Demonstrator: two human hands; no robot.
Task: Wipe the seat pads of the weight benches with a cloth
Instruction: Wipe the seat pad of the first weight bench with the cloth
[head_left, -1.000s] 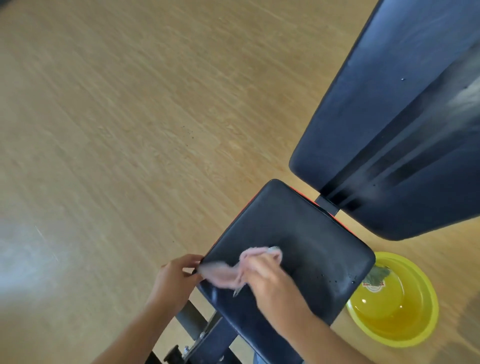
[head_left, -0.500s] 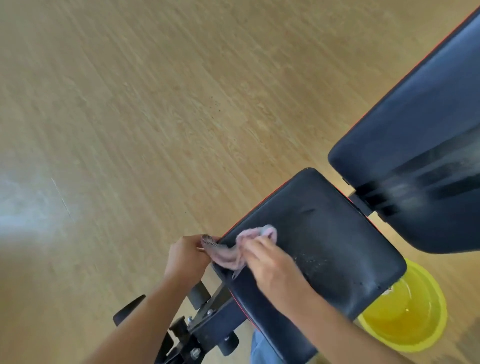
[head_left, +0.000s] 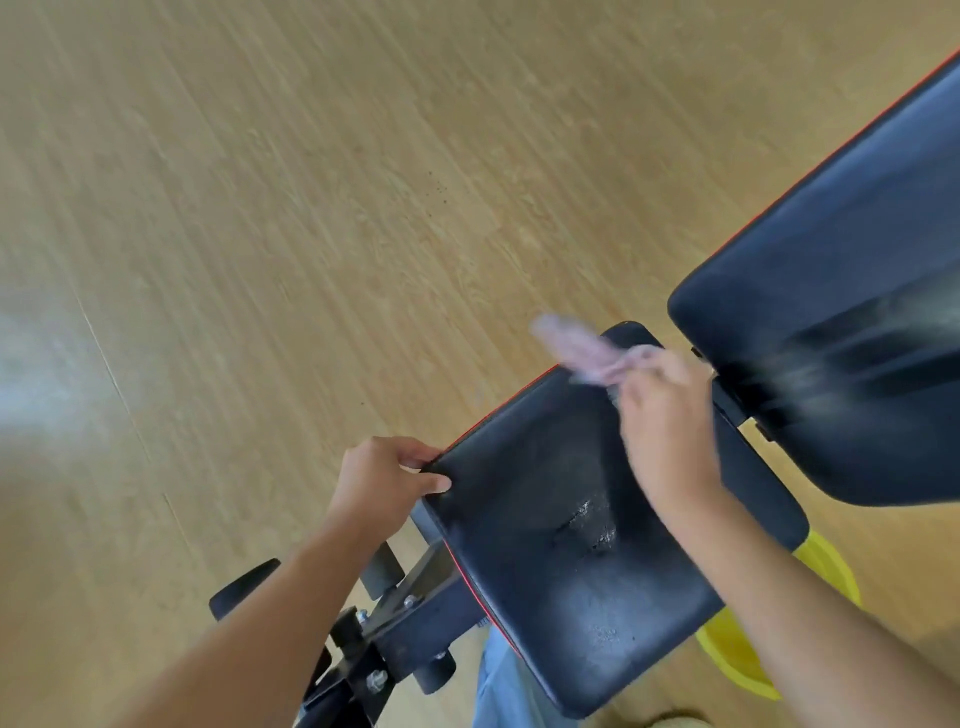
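A pink cloth (head_left: 576, 348) is gripped in the curled fingers of the right hand (head_left: 667, 421) at the far end of the black seat pad (head_left: 545, 561). The cloth is blurred and is seen trailing leftward from the fingertips, out past the pad's far left edge; whether it touches the pad cannot be told. The pad's near left corner is held by the left hand (head_left: 384, 480), thumb laid on top. A yellow basin (head_left: 828, 571) is partly hidden beneath the pad's right side.
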